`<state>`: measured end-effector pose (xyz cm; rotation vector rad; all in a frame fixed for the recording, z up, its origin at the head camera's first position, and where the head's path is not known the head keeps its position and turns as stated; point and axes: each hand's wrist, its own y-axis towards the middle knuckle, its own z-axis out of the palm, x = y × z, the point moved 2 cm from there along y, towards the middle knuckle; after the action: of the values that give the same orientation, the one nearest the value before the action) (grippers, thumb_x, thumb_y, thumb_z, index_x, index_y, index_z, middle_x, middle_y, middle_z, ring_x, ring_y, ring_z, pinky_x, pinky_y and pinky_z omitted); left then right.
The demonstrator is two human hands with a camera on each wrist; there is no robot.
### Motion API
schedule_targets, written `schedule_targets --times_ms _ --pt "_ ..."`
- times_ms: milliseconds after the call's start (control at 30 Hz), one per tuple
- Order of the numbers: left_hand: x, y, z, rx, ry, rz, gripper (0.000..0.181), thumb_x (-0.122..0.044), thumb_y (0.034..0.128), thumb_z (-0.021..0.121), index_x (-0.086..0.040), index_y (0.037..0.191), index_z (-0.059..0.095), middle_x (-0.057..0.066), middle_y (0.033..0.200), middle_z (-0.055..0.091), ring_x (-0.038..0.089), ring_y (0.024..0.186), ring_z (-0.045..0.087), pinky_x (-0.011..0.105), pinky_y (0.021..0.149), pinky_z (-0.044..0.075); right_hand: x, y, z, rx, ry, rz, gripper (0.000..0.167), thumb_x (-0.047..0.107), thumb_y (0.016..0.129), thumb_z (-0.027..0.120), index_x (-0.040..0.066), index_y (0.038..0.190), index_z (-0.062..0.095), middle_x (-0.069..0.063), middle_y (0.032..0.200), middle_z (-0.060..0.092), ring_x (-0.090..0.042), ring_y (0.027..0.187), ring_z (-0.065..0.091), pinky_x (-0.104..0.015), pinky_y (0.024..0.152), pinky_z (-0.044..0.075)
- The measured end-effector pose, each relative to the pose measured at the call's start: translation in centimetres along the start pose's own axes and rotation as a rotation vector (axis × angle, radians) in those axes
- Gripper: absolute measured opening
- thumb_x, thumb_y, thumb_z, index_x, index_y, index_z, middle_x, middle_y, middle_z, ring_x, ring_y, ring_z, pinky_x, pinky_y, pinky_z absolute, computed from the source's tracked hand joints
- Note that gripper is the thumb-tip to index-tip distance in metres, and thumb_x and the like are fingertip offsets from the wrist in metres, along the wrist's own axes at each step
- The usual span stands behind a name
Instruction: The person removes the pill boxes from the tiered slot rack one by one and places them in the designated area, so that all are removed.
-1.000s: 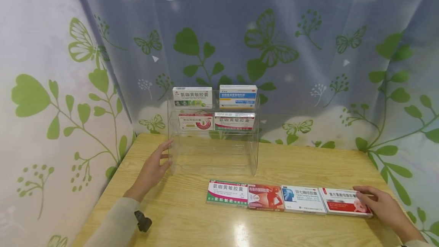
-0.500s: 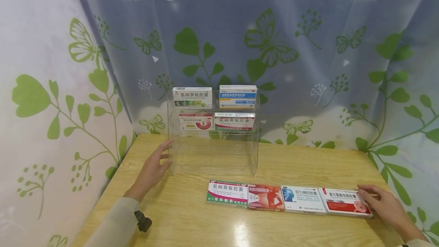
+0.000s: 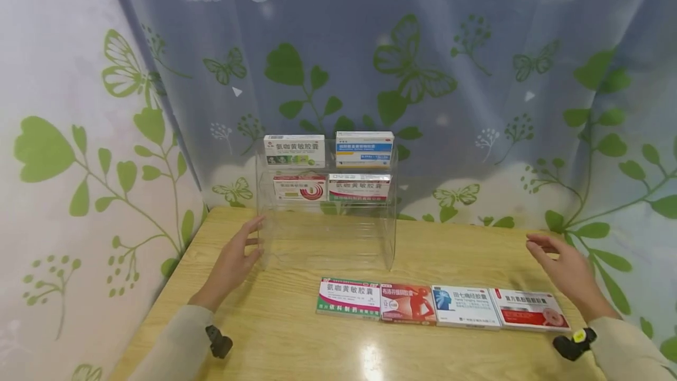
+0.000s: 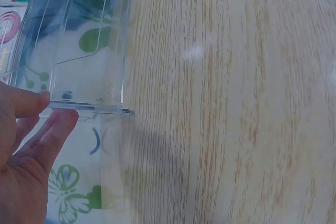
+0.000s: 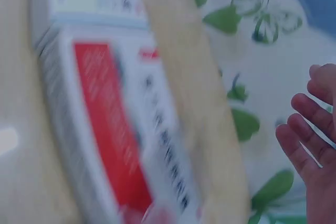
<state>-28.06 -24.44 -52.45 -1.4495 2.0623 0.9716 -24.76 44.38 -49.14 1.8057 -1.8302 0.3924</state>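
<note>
Left fingers [image 4: 60, 124]: one set, thumb on one face and fingers on the other, closed to a thin gap on the side wall of the clear rack [image 3: 328, 237]; the left hand [image 3: 233, 257] is at the rack's left side.
Right fingers [image 5: 296, 150]: one set, loosely bent with small gaps between them, holding nothing; the right hand [image 3: 568, 269] is in the air, apart from the white-and-red box [image 3: 531, 309] nearest it.
Row on the tabletop [image 3: 264, 340]: four boxes lying flat end to end in front of the rack; from left, a pink-and-green box [image 3: 348, 298], a red box [image 3: 408, 304], a white box with a blue head picture [image 3: 465, 307], then the white-and-red one.
Rack, top tier: two boxes, a white box with a green strip [image 3: 294, 151] on the left and a blue-banded box [image 3: 364, 149] on the right, a gap between them.
Rack, next tier down: two boxes side by side, a box with red arcs [image 3: 300, 187] and a white box with a pink-and-green lower edge [image 3: 359, 187] (eight boxes in all, four up and four down).
Sleeves: two, pale, the left sleeve [image 3: 177, 343] and the right sleeve [image 3: 626, 346], each with one black wrist device, left device [image 3: 218, 341] and right device [image 3: 573, 344].
Behind: printed cloth [image 3: 338, 16] with green leaves and butterflies.
</note>
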Motion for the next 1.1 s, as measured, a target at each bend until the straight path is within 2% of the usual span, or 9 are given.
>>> schedule_targets --times_ms 67,133,200,267,400,633,767,967,1100 --pt "0.1 0.0 0.1 0.006 0.001 -0.001 0.083 0.008 0.1027 0.068 -0.021 0.172 0.032 0.028 0.163 0.049 0.049 0.128 0.069 0.059 0.096 0.066 1.6 1.0 0.3 -0.032 0.013 -0.036 0.054 0.045 0.115 0.056 0.002 0.148 0.062 -0.028 0.135 0.069 -0.011 0.114 0.064 -0.022 0.079 0.053" --pt "0.1 0.1 0.2 0.006 -0.001 0.002 0.084 0.008 0.1026 0.068 -0.022 0.172 0.032 0.028 0.163 0.049 0.048 0.128 0.069 0.059 0.096 0.066 3.3 2.0 0.5 -0.048 0.033 -0.074 0.052 0.044 0.114 0.057 0.004 0.148 0.064 -0.024 0.135 0.07 0.011 0.109 0.053 -0.009 0.077 0.048" --pt "0.1 0.2 0.2 0.005 -0.005 0.004 0.084 0.008 0.1024 0.068 -0.022 0.172 0.032 0.028 0.163 0.05 0.048 0.128 0.069 0.058 0.095 0.066 5.1 2.8 0.7 -0.067 0.063 -0.116 0.049 0.041 0.114 0.06 0.006 0.147 0.064 -0.022 0.135 0.071 0.023 0.104 0.042 -0.004 0.079 0.045" --pt "0.1 0.2 0.3 0.004 -0.008 0.004 0.084 0.008 0.1022 0.069 -0.022 0.171 0.032 0.028 0.162 0.05 0.048 0.127 0.069 0.058 0.095 0.066 6.9 3.6 1.0 -0.081 0.088 -0.157 0.047 0.038 0.113 0.061 0.006 0.147 0.065 -0.021 0.136 0.071 0.026 0.104 0.041 -0.002 0.082 0.044" --pt "0.0 0.3 0.3 0.007 -0.012 0.003 0.082 0.009 0.1024 0.068 -0.019 0.171 0.033 0.028 0.162 0.05 0.048 0.127 0.069 0.058 0.095 0.066 10.4 4.9 1.5 -0.097 0.132 -0.206 0.045 0.035 0.113 0.063 0.007 0.148 0.065 -0.018 0.139 0.071 0.017 0.108 0.05 -0.003 0.086 0.045" --pt "-0.1 0.3 0.2 0.007 -0.014 -0.004 0.082 0.009 0.1022 0.068 -0.018 0.171 0.033 0.03 0.161 0.05 0.048 0.127 0.069 0.057 0.094 0.067 15.7 6.9 2.6 -0.103 0.202 -0.268 0.041 0.028 0.112 0.065 0.007 0.148 0.065 -0.016 0.142 0.071 -0.028 0.123 0.065 -0.015 0.094 0.053" --pt "-0.1 0.2 0.2 0.007 -0.012 -0.009 0.082 0.009 0.1024 0.068 -0.019 0.171 0.034 0.03 0.161 0.05 0.049 0.127 0.069 0.056 0.094 0.067 18.2 7.7 3.3 -0.08 0.244 -0.304 0.041 0.024 0.111 0.067 0.005 0.148 0.065 -0.018 0.143 0.07 -0.034 0.125 0.067 -0.017 0.097 0.056" --pt "-0.1 0.0 0.1 0.005 -0.006 -0.015 0.082 0.009 0.1026 0.068 -0.022 0.171 0.033 0.03 0.161 0.049 0.049 0.127 0.069 0.055 0.093 0.067 21.6 8.7 4.4 -0.05 0.289 -0.356 0.041 0.018 0.109 0.07 0.003 0.147 0.065 -0.022 0.14 0.069 -0.04 0.127 0.067 -0.052 0.104 0.061" --pt "-0.1 0.0 0.0 0.008 -0.009 -0.022 0.082 0.009 0.1027 0.068 -0.021 0.171 0.033 0.03 0.162 0.049 0.049 0.128 0.069 0.057 0.094 0.067 23.8 9.3 5.1 -0.042 0.29 -0.398 0.04 0.015 0.107 0.072 0.001 0.144 0.066 -0.023 0.141 0.068 -0.044 0.129 0.067 -0.061 0.107 0.059"
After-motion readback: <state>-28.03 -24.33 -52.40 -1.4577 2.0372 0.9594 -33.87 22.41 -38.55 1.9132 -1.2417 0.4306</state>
